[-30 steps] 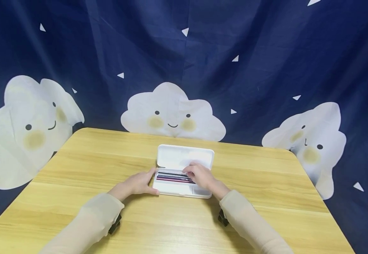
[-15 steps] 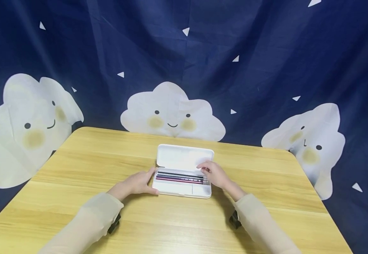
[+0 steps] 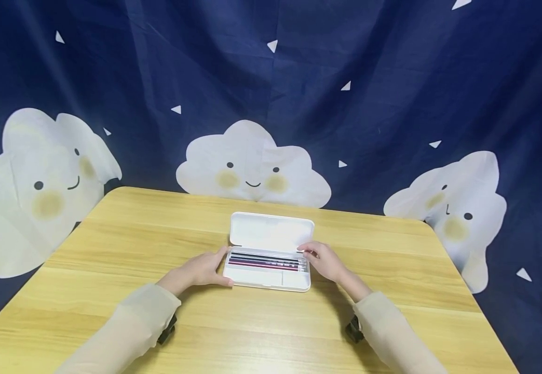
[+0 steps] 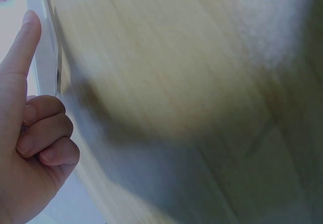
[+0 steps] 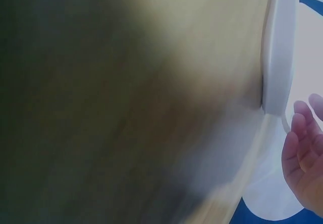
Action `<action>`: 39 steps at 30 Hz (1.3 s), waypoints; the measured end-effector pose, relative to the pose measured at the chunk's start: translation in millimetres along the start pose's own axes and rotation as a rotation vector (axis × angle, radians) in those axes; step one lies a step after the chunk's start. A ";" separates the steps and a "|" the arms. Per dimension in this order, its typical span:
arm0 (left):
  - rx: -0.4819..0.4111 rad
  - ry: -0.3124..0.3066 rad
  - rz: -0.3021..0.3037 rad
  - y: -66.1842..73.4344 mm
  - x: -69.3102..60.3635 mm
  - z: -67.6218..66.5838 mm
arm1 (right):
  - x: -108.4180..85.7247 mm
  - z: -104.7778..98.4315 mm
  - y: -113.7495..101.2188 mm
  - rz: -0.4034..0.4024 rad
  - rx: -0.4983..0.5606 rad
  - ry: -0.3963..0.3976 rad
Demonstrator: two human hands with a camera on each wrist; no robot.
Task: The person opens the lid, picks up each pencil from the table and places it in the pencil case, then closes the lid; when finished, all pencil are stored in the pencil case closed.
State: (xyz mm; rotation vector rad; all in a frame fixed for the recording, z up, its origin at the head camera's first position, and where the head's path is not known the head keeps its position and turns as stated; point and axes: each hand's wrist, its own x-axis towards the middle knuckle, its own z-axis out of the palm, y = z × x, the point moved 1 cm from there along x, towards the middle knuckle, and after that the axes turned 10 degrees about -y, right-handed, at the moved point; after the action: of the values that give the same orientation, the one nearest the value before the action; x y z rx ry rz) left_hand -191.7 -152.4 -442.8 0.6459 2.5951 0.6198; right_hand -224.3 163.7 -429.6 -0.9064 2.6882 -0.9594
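Note:
A white pencil case [image 3: 252,279] lies on the wooden table with its lid [image 3: 271,231] raised at the back. Several dark and red pencils [image 3: 266,262] lie side by side in the rear compartment, their pale ends to the right. My left hand [image 3: 201,270] holds the case's left end, thumb at the front corner and forefinger at the back; its other fingers are curled in the left wrist view. At the right end, my right hand [image 3: 324,262] has loosely bent fingers near the hinge. Nothing shows between its fingers in the right wrist view; whether they touch the case is unclear.
The pale wooden table [image 3: 159,223] has rounded far corners. A dark blue curtain [image 3: 233,62] with white cloud prints hangs behind it. Inside the case, a front compartment with a divider [image 3: 282,279] runs before the pencils.
My right hand has moved rightward from over the pencils to the case's right end, uncovering the pencil ends. The left hand and the case have stayed in place.

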 end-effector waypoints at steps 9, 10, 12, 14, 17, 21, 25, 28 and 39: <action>-0.008 0.006 0.000 -1.3 -0.1 -0.9 | -7.8 -1.9 7.1 -0.014 0.058 0.032; -0.007 0.007 0.000 -1.6 0.2 -0.8 | -8.4 -2.3 8.2 -0.014 0.066 0.047; -0.007 0.011 0.003 -1.9 0.2 -0.9 | -9.5 -3.4 10.0 -0.001 0.073 0.080; -0.009 0.015 0.008 -2.6 0.3 -0.7 | -9.9 -5.0 11.4 0.021 0.089 0.110; -0.015 0.019 0.014 -3.6 0.4 -0.3 | -10.1 -7.2 13.1 0.051 0.119 0.137; -0.013 0.026 0.029 -4.1 0.5 -0.1 | -9.9 -9.5 15.4 0.073 0.145 0.172; -0.014 0.029 0.038 -3.2 0.2 -0.9 | -9.8 -11.1 17.0 0.096 0.160 0.204; -0.023 0.033 0.050 -2.7 -0.5 -1.0 | -9.1 -12.4 16.3 0.123 0.208 0.210; -0.064 0.044 0.083 -2.9 -0.7 3.4 | -5.9 -12.0 14.2 0.228 0.598 0.021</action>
State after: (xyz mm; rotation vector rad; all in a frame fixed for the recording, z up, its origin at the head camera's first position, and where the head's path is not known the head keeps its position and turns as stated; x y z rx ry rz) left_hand -190.6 -153.9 -446.8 0.7300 2.5879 0.7475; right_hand -230.5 182.3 -429.3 -0.4543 2.2280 -1.5819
